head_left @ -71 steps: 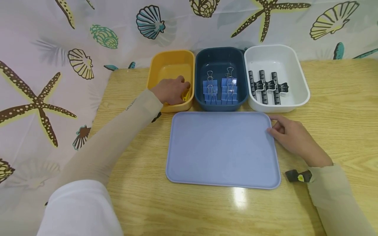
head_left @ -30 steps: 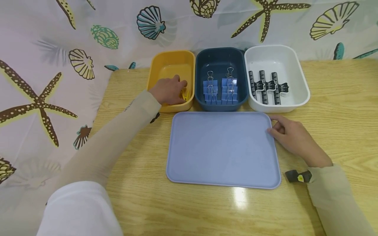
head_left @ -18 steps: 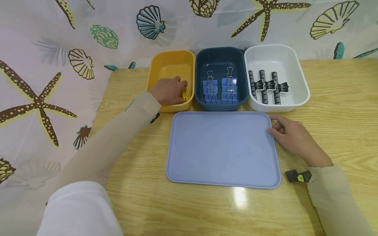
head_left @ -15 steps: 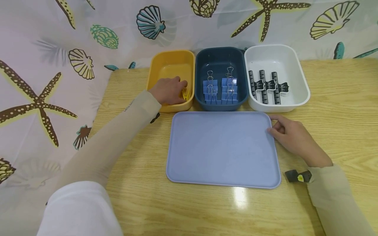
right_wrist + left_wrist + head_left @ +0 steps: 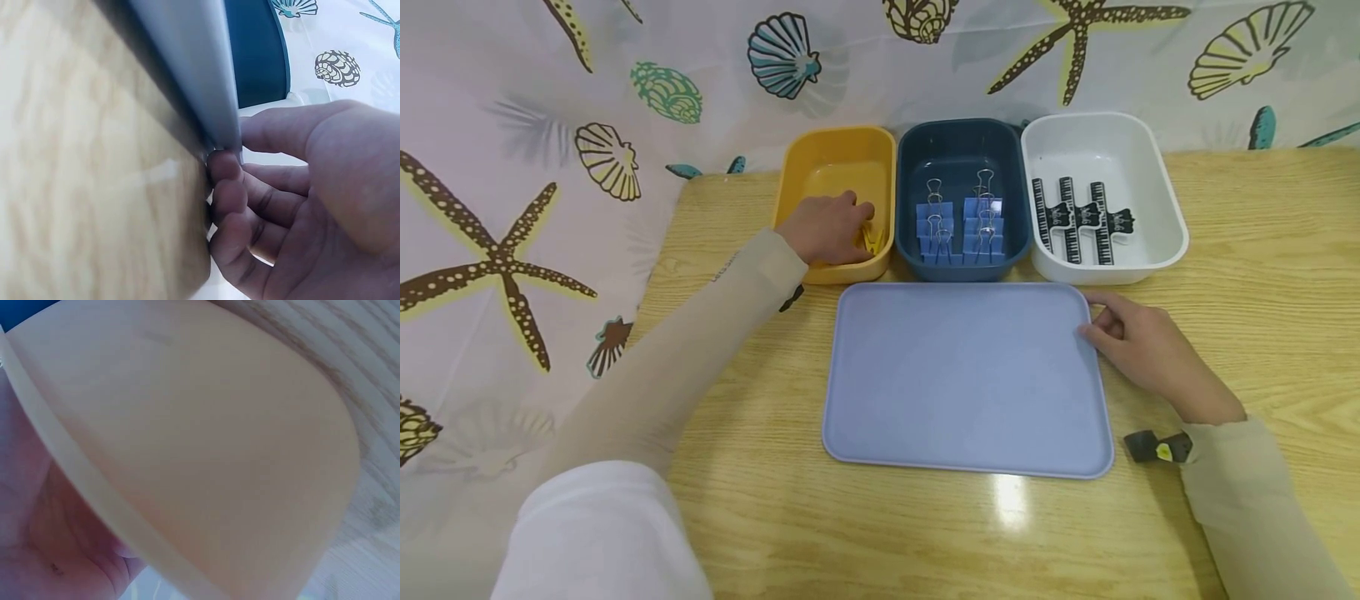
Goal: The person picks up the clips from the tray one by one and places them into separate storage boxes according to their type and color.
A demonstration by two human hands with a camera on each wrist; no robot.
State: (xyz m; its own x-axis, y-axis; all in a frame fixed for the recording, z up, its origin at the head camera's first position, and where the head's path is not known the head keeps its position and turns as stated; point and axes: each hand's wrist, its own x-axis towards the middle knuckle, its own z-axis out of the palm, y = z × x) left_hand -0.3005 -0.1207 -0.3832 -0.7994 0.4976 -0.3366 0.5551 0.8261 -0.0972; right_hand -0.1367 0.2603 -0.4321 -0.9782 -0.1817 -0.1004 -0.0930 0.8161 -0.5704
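My left hand point(image 5: 831, 227) reaches into the yellow bin point(image 5: 820, 136), its back turned up. Beside its thumb and forefinger shows part of a small yellow clip point(image 5: 873, 239); whether the fingers pinch one is hidden. In the left wrist view the bin's wall point(image 5: 219, 425) covers the fingers, leaving part of the palm in sight. At the upper right corner of a light blue tray point(image 5: 962, 379), my right hand point(image 5: 1142, 346) grips the rim. The right wrist view has the thumb point(image 5: 275, 130) against the rim and curled fingers on the other side.
A dark blue bin point(image 5: 958, 132) with several blue binder clips point(image 5: 982, 229) stands right of the yellow one. The white bin point(image 5: 1157, 242) beside it holds 3 black-and-white piano-pattern clips point(image 5: 1084, 218). A shell-patterned cloth point(image 5: 880, 75) hangs behind the wooden table point(image 5: 880, 533).
Since the earliest frame my left hand has drawn slightly back to the left inside the yellow bin, showing more of the yellow clip. The right hand and tray stay in place.
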